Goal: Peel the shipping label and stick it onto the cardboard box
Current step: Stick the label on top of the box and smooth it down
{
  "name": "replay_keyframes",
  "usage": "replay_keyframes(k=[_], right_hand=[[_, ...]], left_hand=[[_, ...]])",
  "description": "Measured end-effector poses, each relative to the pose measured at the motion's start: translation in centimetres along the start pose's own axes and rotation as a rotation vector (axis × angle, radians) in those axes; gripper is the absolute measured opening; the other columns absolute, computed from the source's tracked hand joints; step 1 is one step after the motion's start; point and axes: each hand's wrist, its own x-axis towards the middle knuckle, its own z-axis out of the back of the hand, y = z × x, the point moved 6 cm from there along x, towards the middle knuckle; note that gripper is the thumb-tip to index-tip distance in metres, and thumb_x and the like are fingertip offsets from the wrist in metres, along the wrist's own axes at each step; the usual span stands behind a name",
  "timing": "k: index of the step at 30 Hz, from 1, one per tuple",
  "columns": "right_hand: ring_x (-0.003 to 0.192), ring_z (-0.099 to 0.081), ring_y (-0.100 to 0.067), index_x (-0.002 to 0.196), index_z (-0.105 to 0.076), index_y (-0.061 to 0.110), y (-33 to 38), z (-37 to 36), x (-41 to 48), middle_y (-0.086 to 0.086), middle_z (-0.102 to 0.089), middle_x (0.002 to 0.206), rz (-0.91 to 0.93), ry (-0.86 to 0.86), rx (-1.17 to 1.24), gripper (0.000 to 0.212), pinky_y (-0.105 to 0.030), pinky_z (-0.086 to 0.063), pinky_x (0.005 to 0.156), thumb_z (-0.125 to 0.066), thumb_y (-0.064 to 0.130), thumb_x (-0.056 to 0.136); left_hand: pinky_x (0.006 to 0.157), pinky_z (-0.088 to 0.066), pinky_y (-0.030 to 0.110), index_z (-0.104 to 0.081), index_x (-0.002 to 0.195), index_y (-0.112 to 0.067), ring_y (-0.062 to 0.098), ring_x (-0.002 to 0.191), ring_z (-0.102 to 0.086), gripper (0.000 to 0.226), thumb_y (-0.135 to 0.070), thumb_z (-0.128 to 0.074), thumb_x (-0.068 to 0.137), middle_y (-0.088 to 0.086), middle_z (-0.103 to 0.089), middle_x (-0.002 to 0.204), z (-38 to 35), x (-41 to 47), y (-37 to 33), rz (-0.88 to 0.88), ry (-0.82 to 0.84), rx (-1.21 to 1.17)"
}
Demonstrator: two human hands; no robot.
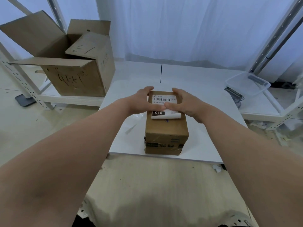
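Two bare forearms reach in from the near corners toward the middle of the white bench. The cardboard box stands on the bench close to its near edge, roughly centred. It is a brown oblong with clear tape and a dark printed strip across its near face. Its long axis runs near to far.

The shipping label lies on the far half of the box top. It is white, with a barcode along its far end, "010-010" below that, and a black block reading "010" at its near end. Its print reads upright from the near side. The near edge is not stuck down and curls upward.

The left hand and right hand clasp the far end of the box. Their fingers curve over its far corners and both thumbs press on the middle of the label, tips almost meeting.

A thin pale sheet lies flat just left of the box. Bare bench extends right of the box and beyond it.

Farther off, an open carton sits on a low shelf at far left. A clear plastic tub sits at far right, and a white curtain hangs behind.
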Motion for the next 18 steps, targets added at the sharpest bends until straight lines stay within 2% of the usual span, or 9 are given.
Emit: replay_keyframes(k=[2,5,7,11,14,16,18], right_hand=[[0.106,-0.050,-0.015,0.145,-0.030,0.022,-0.1,0.5,0.1,0.004,-0.043,0.122,-0.019,-0.026,0.002,0.079,-0.020,-0.047,0.076,-0.073,0.034,0.080],[0.090,-0.059,-0.011,0.135,-0.041,0.020,0.0,0.8,0.7,0.002,-0.052,0.113,-0.037,-0.093,0.058,0.067,-0.021,-0.053,0.068,-0.075,0.032,0.079],[0.088,-0.060,-0.013,0.130,-0.046,0.019,0.0,0.7,1.2,0.001,-0.052,0.111,-0.044,-0.154,0.046,0.060,-0.023,-0.054,0.069,-0.074,0.032,0.079],[0.101,-0.058,-0.019,0.121,-0.054,0.018,0.1,1.0,1.9,0.002,-0.050,0.109,-0.026,-0.318,-0.058,0.051,-0.036,-0.053,0.089,-0.073,0.038,0.078],[0.105,-0.059,-0.021,0.116,-0.058,0.016,0.1,1.0,2.0,0.000,-0.054,0.108,-0.013,-0.378,-0.041,0.042,-0.039,-0.051,0.093,-0.071,0.035,0.081],[0.107,-0.058,-0.021,0.114,-0.061,0.015,0.2,1.2,1.9,0.000,-0.056,0.109,-0.002,-0.432,-0.075,0.033,-0.039,-0.050,0.095,-0.065,0.031,0.086],[0.112,-0.056,-0.022,0.119,-0.058,0.015,0.2,1.3,1.9,-0.003,-0.058,0.120,-0.001,-0.464,-0.103,0.032,-0.039,-0.048,0.098,-0.059,0.029,0.090]], left_hand=[[0.101,-0.041,0.031,-0.024,0.146,-0.025,0.021,0.121,-0.047,0.093,-0.047,-0.076,0.072,0.000,-0.033,0.142,0.1,0.2,0.0,-0.001,-0.010,-0.017],[0.073,-0.047,0.015,-0.037,0.136,-0.022,0.012,0.099,-0.058,0.071,-0.037,-0.074,0.077,0.001,-0.043,0.128,0.2,0.7,-0.3,-0.033,-0.040,-0.126],[0.066,-0.049,0.015,-0.042,0.130,-0.022,0.011,0.092,-0.060,0.060,-0.034,-0.072,0.080,0.001,-0.046,0.122,0.3,1.0,-0.2,-0.031,-0.064,-0.176],[0.080,-0.055,0.030,-0.050,0.119,-0.018,0.020,0.096,-0.061,0.040,-0.034,-0.065,0.086,0.001,-0.051,0.110,0.5,1.3,-0.4,-0.051,-0.244,-0.111],[0.088,-0.053,0.042,-0.055,0.108,-0.016,0.024,0.096,-0.062,0.026,-0.033,-0.058,0.089,0.002,-0.055,0.107,0.5,1.5,-0.6,-0.079,-0.358,-0.068],[0.087,-0.052,0.040,-0.056,0.105,-0.017,0.024,0.096,-0.062,0.019,-0.030,-0.054,0.091,0.003,-0.057,0.106,0.5,1.5,-0.8,-0.075,-0.380,-0.051],[0.082,-0.051,0.034,-0.055,0.107,-0.016,0.022,0.093,-0.060,0.019,-0.030,-0.051,0.094,0.006,-0.058,0.110,0.6,1.4,-1.0,-0.067,-0.382,-0.030]])
